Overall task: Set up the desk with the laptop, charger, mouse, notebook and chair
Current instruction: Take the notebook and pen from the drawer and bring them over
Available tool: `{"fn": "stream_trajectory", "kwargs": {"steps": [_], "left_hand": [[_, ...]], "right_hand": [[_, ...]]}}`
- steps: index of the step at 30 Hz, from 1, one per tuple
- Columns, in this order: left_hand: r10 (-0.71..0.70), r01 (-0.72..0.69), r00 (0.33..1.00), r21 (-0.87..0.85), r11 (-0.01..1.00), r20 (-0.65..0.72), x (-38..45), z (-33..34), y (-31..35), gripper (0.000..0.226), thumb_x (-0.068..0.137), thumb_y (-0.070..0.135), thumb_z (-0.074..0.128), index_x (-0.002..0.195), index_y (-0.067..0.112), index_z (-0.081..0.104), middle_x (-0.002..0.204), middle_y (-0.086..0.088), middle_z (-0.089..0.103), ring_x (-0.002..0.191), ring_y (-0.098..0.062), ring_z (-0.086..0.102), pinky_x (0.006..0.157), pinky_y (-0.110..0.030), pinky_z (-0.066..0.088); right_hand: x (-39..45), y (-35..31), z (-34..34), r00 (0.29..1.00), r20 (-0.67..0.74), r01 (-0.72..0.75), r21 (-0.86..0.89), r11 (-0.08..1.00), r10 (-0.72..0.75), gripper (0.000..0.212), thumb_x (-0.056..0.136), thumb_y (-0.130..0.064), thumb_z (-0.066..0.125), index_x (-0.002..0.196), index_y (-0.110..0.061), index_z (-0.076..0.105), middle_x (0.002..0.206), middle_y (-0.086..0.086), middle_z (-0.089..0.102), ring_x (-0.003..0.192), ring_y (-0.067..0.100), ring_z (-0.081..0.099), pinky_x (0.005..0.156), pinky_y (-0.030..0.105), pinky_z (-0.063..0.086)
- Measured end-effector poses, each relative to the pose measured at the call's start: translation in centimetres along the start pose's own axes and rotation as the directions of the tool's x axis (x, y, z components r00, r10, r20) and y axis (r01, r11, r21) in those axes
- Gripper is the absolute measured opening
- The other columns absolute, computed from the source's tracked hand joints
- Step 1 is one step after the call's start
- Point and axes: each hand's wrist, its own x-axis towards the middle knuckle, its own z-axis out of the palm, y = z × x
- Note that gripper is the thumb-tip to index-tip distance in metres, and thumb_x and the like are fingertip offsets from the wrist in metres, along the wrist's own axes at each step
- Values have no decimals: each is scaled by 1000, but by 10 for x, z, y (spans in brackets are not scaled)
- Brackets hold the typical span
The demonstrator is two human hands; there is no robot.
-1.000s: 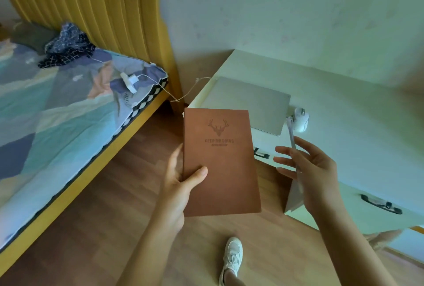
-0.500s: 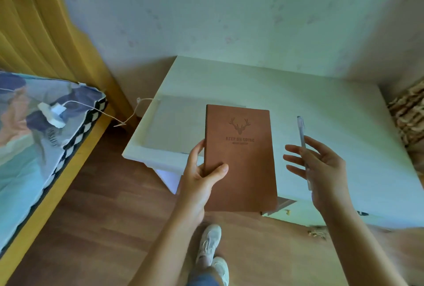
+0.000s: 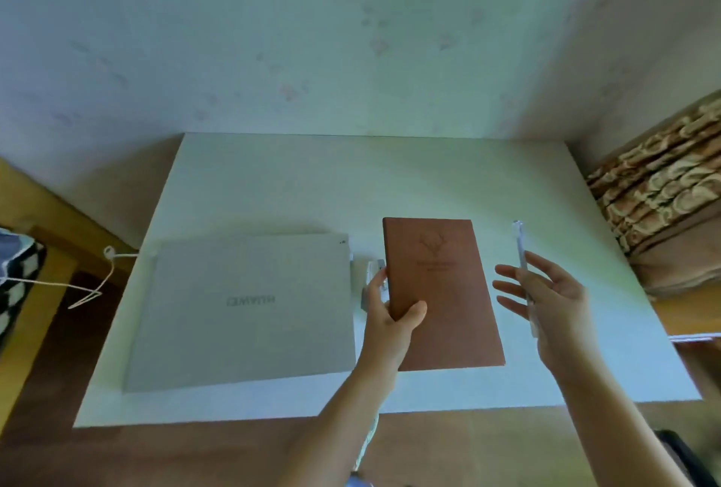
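Note:
My left hand [image 3: 392, 316] grips the left edge of a brown notebook [image 3: 443, 291] with a deer emblem, held flat over the middle of the white desk [image 3: 390, 182]. My right hand [image 3: 554, 299] is to its right, fingers spread, with a clear pen [image 3: 522, 264] pinned under the thumb. A closed grey laptop [image 3: 245, 311] lies on the desk's left half. The white mouse [image 3: 364, 272] shows partly between laptop and notebook, mostly hidden by my hand. A white charger cable [image 3: 93, 283] hangs off the desk's left edge.
A yellow bed frame [image 3: 35, 213] and a checkered bedding edge [image 3: 19, 283] stand at the left. A patterned cushion seat [image 3: 663, 190] sits at the right of the desk. The wall runs directly behind the desk. Wooden floor lies in front.
The view has swung from the bed to face the desk squarely. Both hands, with notebook and pen, now hang over the desktop instead of in front of its edge.

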Motion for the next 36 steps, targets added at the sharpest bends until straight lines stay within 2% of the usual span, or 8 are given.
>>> {"fn": "stream_trajectory", "kwargs": {"steps": [8,11,15,17,22,25,28,36], "left_hand": [[-104,105,994,107,989,-21,68,33,-29,64,87,7,66,132,37,31,108,1,68,92,-7,69,81,-30,58],[-144,148,989,160,976,-38,84,45,-39,72,87,3,63,138,34,23,121,-5,63,107,-17,64,94,-41,53],[-110,125,992,375,919,-61,92,58,-51,81,88,-1,57,147,23,7,142,-2,41,121,-13,50,95,-17,43],[-75,114,992,484,868,-100,96,63,-57,83,88,-2,57,150,15,5,151,-3,28,136,-16,34,108,-22,32],[83,3,995,846,533,-56,103,64,-73,85,91,11,58,152,9,-2,161,-5,5,148,-22,4,118,-35,1],[132,-109,988,970,217,81,102,66,-79,73,97,33,47,152,11,5,161,-8,1,149,-27,5,118,-37,11],[158,-159,975,987,-14,159,103,68,-82,64,94,49,32,147,13,36,154,-16,31,140,-35,32,107,-46,39],[153,-101,979,973,-208,135,103,73,-85,69,91,59,29,144,16,42,150,-16,38,137,-34,38,101,-44,47]], "right_hand": [[70,37,-16,986,-159,-59,-114,992,40,23,94,-6,51,116,-14,52,93,8,72,71,24,72,55,29,56],[97,56,-26,979,-201,-59,-185,981,21,18,95,-1,47,111,-8,50,100,11,68,69,23,70,49,25,54],[125,83,-34,985,-168,-107,-353,929,49,29,89,11,40,105,-5,59,111,9,62,82,24,70,58,26,53],[131,94,-35,990,-135,-99,-445,890,43,36,88,13,37,107,-5,61,111,10,63,93,29,68,69,34,55],[136,111,-46,996,39,86,-740,668,-86,41,87,10,47,123,-6,57,128,13,57,110,32,58,91,33,44],[139,117,-55,982,174,183,-823,537,-68,47,90,-1,52,137,-4,46,143,13,45,128,32,45,100,39,42],[140,122,-63,958,287,260,-878,402,8,59,96,-22,47,149,-13,25,159,2,18,145,20,18,105,38,38],[139,136,-62,925,345,304,-924,232,162,78,94,-58,24,151,-16,-9,158,-3,-25,145,14,-19,115,37,28]]}}
